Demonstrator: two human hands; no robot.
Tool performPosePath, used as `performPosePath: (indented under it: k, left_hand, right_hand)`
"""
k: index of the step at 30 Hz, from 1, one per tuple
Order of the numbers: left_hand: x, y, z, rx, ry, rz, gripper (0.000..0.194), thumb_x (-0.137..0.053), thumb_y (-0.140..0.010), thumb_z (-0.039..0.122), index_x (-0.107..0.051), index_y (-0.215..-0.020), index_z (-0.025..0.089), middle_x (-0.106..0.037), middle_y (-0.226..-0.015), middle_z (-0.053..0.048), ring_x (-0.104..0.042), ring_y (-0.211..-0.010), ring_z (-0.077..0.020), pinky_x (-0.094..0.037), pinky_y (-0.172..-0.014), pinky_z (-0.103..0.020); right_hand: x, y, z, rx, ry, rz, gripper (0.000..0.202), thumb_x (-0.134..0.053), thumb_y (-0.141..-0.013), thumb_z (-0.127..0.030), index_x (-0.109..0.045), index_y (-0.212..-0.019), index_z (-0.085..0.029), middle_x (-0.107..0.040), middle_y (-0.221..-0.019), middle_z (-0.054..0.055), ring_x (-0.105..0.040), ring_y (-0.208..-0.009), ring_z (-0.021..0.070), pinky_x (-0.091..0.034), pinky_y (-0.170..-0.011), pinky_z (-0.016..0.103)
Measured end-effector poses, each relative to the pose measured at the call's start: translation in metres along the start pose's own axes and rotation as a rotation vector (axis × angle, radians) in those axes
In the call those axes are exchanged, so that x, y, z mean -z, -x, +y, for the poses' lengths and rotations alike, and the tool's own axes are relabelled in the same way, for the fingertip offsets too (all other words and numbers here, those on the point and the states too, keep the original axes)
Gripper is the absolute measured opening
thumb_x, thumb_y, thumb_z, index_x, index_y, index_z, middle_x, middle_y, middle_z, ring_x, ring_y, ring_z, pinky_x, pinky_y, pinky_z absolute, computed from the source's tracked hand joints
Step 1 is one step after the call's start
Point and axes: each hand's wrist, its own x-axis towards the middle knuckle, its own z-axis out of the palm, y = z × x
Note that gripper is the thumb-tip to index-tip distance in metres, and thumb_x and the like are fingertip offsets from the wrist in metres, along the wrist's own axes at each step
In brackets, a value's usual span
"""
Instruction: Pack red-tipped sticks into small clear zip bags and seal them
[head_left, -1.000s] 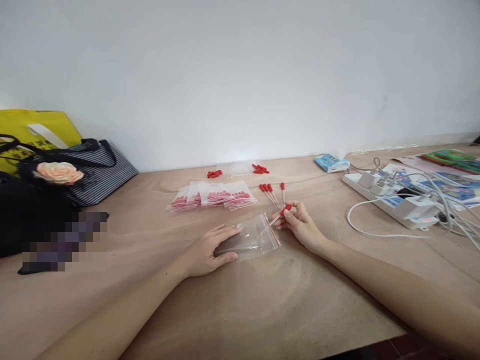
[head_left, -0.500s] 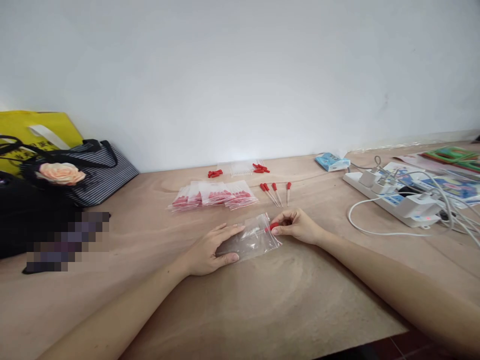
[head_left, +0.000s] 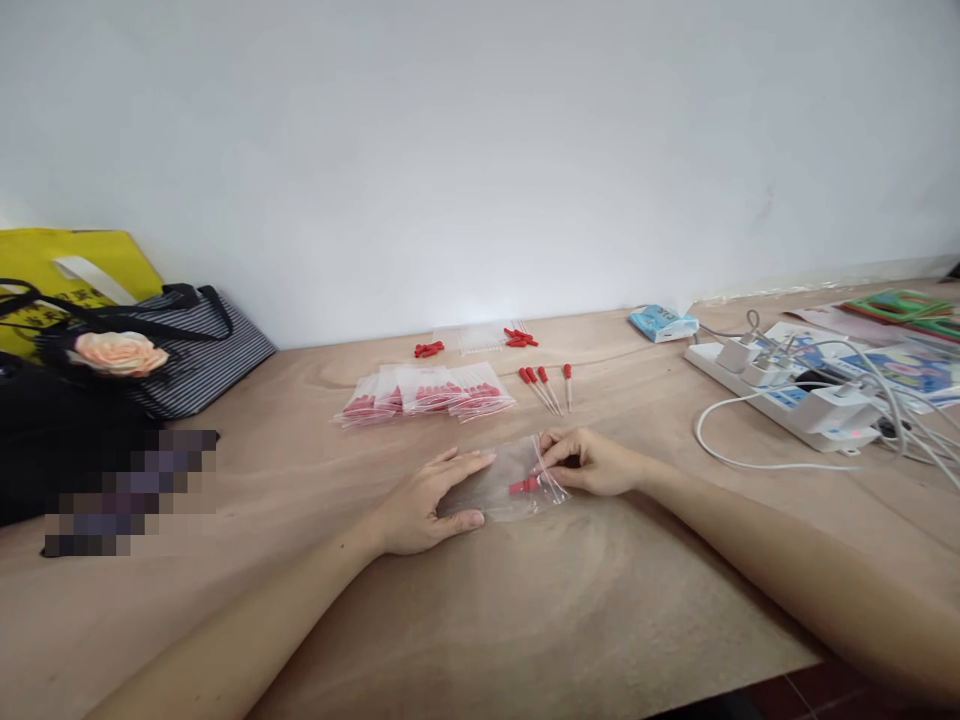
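Note:
A clear zip bag [head_left: 495, 497] lies flat-wise between my hands, its mouth toward the right. My left hand [head_left: 427, 502] holds its left end, thumb on the near side and fingers stretched along the far side. Inside, near the mouth, shows the red bulb of a dropper [head_left: 523, 486]; its stem is hard to make out. My right hand [head_left: 589, 462] has thumb and fingers closed together at the mouth, against the bulb; the plastic partly covers the fingertips. Behind it, several red-topped droppers [head_left: 545, 380] lie side by side on the table.
Filled zip bags [head_left: 427, 392] overlap beyond my hands. Loose red bulbs [head_left: 429, 350] and glass stems [head_left: 480, 340] lie near the wall. A power strip [head_left: 787, 400] with white cables sits at right, beside a blue tissue pack [head_left: 662, 323]. Bags [head_left: 202, 350] stand at left.
The dropper's red bulb has moved from my right fingers at the bag's mouth to inside the bag, leftward and nearer me. My right fingers have slid slightly into the mouth. My left hand stays nearly still.

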Motion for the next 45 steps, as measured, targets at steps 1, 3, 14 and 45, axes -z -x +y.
performPosePath:
  k: [1,3,14,45]
  left_hand:
    - [0.000,0.000,0.000,-0.003,-0.003,-0.002,0.057,-0.048,-0.083,0.043,-0.028,-0.133,0.027,-0.037,-0.137,-0.003,-0.031,-0.127,-0.0225,-0.019,-0.108,-0.046]
    - [0.000,0.001,0.000,-0.013,-0.002,-0.001,0.056,-0.047,-0.084,0.042,-0.028,-0.133,0.026,-0.037,-0.137,-0.003,-0.031,-0.127,-0.0222,-0.019,-0.108,-0.046]
    - [-0.003,0.008,-0.003,-0.151,0.076,0.240,0.030,-0.047,-0.085,0.032,-0.054,-0.111,0.020,-0.057,-0.113,-0.008,-0.050,-0.108,-0.0210,-0.041,-0.093,-0.037]
    - [0.001,0.007,0.003,0.045,0.054,0.041,0.054,-0.050,-0.082,0.041,-0.032,-0.131,0.026,-0.039,-0.136,-0.003,-0.038,-0.123,-0.0220,-0.032,-0.102,-0.039]
  right_hand:
    - [0.007,-0.002,0.005,-0.047,-0.029,0.018,0.020,-0.056,-0.076,-0.033,-0.068,-0.078,-0.018,-0.062,-0.083,0.004,-0.057,-0.076,0.0129,-0.045,-0.070,0.025]
    - [0.024,-0.010,0.018,-0.245,0.005,0.207,0.018,-0.056,-0.074,-0.031,-0.066,-0.076,-0.016,-0.064,-0.078,0.003,-0.058,-0.072,0.0135,-0.046,-0.068,0.025]
    - [0.076,-0.072,0.072,-0.867,0.328,0.762,0.012,-0.065,-0.060,-0.017,-0.059,-0.069,-0.013,-0.062,-0.075,0.014,-0.057,-0.090,0.0276,-0.043,-0.071,0.030]
    - [-0.017,0.004,-0.014,-0.370,-0.578,0.564,0.038,-0.071,-0.058,-0.042,-0.046,-0.073,-0.018,-0.058,-0.062,-0.004,-0.045,-0.043,0.0045,-0.035,-0.041,0.019]
